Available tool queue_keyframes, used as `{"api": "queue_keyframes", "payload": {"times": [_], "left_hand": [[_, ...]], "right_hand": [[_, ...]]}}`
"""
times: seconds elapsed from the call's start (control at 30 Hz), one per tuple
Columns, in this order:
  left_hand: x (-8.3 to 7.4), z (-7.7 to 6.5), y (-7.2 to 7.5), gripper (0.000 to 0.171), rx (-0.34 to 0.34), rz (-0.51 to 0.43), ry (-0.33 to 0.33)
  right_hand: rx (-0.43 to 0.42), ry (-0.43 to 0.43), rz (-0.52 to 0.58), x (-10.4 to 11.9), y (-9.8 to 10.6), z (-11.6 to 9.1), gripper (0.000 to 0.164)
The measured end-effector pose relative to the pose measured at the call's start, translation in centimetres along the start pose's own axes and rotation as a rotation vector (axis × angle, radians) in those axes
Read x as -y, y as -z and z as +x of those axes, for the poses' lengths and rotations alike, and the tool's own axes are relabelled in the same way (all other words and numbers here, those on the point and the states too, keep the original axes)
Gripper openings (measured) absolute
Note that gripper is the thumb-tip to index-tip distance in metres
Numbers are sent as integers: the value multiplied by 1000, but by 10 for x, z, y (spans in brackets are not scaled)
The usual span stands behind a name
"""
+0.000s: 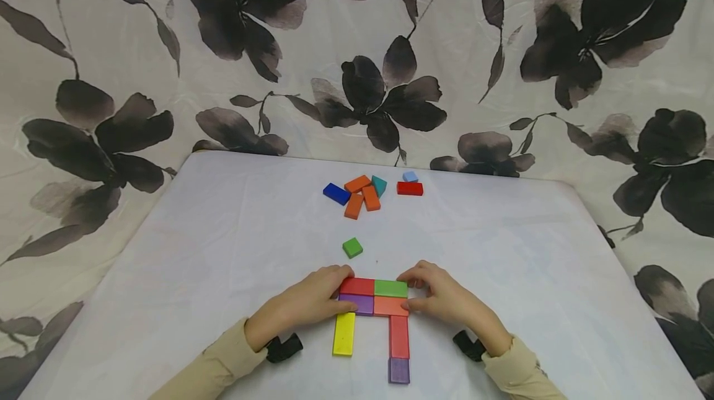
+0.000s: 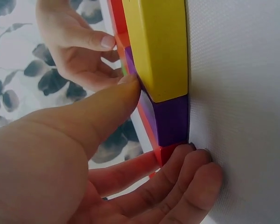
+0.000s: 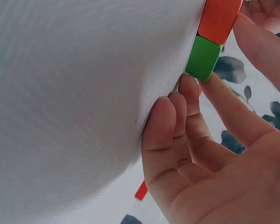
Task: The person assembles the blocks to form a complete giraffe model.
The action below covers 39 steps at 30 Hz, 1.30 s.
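Four flat blocks form a rectangle in the head view: red (image 1: 357,286), green (image 1: 391,288), purple (image 1: 364,305) and orange (image 1: 388,306). At its left end my left hand (image 1: 312,294) pinches the red and purple blocks, thumb on the purple one and fingers behind the red one. My right hand (image 1: 446,293) pinches the green and orange blocks at the other end, index finger at the far edge and thumb at the near corner. Below hang a yellow block (image 1: 343,335) on the left and a light red block (image 1: 398,337) with a purple square block (image 1: 398,371) on the right.
A green square block (image 1: 352,247) lies just beyond the rectangle. Farther back are a dark blue block (image 1: 336,194), several orange blocks (image 1: 354,206), a teal triangle (image 1: 379,185), a red block (image 1: 409,188) and a light blue block (image 1: 409,176). Flowered cloth (image 1: 312,28) rises behind the white table (image 1: 223,232).
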<state>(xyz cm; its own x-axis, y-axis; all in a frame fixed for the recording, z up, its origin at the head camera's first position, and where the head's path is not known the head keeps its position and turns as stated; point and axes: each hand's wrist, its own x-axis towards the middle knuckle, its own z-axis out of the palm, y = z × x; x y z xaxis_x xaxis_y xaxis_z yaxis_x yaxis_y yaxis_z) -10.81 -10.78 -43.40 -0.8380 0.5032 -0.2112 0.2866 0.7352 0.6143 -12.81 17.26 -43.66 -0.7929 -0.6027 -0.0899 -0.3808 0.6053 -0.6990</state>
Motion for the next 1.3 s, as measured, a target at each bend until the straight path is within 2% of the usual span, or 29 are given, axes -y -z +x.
{"api": "queue_keyframes", "payload": {"times": [0.17,0.27,0.43,0.57,0.77,0.93,1.03,1.3], "left_hand": [[-7,-1,0,71,-6,42,21],[-13,1,-3,82,-13,113,50],[-24,6,-11,85,-76,225,108],[-31,8,-14,81,-103,280,119],[-34,7,-14,77,-73,198,121],[-32,7,-15,74,-79,125,99],[-31,7,-15,72,-85,114,78],[-30,5,-14,67,-81,112,76]], "right_hand": [[2,-5,-4,1,1,0,36],[6,-10,-2,1,1,1,36],[4,-9,0,0,0,1,35],[5,-5,5,0,0,1,35],[16,1,14,0,0,1,36],[24,-4,20,0,-1,2,37],[26,-4,21,0,-2,3,37],[29,8,25,-1,-3,4,36]]}}
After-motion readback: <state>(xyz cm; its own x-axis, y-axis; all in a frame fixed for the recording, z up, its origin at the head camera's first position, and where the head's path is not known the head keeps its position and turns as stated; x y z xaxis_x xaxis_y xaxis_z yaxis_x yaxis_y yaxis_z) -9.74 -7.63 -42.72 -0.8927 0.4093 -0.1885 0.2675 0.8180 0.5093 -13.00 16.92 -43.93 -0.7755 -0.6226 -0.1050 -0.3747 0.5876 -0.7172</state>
